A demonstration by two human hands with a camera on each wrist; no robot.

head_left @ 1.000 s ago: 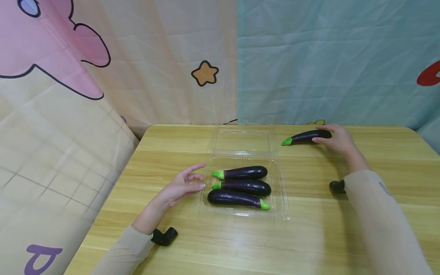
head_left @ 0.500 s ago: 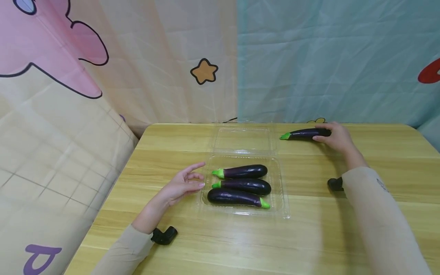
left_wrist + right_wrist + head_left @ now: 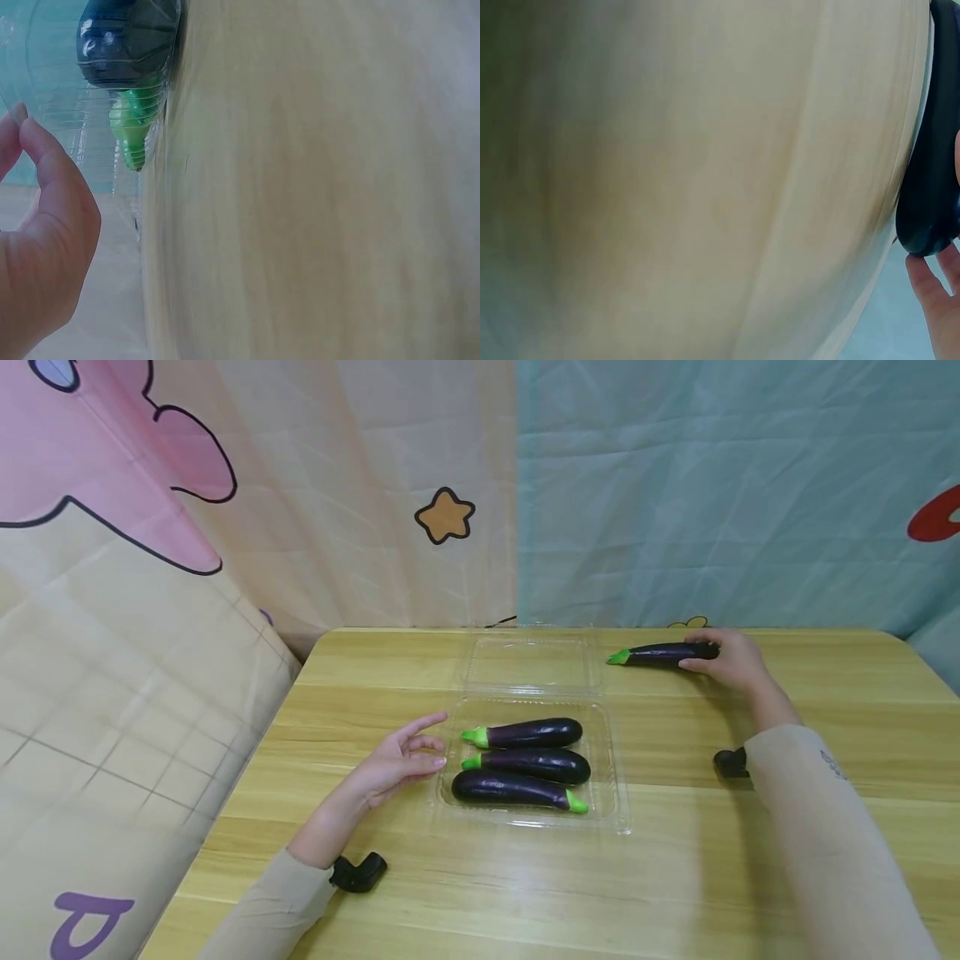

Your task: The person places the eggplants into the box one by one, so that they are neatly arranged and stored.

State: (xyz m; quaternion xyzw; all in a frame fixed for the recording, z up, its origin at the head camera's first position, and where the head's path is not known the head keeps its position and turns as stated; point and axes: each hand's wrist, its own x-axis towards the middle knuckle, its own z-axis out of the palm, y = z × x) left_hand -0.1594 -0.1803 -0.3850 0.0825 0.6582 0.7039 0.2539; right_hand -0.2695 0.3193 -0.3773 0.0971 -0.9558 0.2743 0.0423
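Observation:
At the back right of the table, my right hand (image 3: 738,662) grips a dark purple eggplant (image 3: 660,653) by its thick end, the green stem pointing left. The right wrist view shows that eggplant (image 3: 930,180) with fingertips at its rounded end. Three more eggplants lie side by side in an opened see-through plastic clamshell box (image 3: 611,810): a back one (image 3: 536,733), a middle one (image 3: 536,765) and a front one (image 3: 510,787), whose stem points right. My left hand (image 3: 393,764) is at the box's left side, fingers loosely spread, fingertips right at the rim.
The box's see-through lid (image 3: 532,664) is folded back flat behind it, left of the held eggplant. A wooden table (image 3: 525,893) carries everything. A printed cloth curtain (image 3: 637,485) hangs directly behind the table's back edge. Black wrist devices (image 3: 360,872) sit on both wrists.
My right hand has shifted slightly left with the eggplant, whose stem end has risen a little and now lies more level. The left hand and box have stayed in place.

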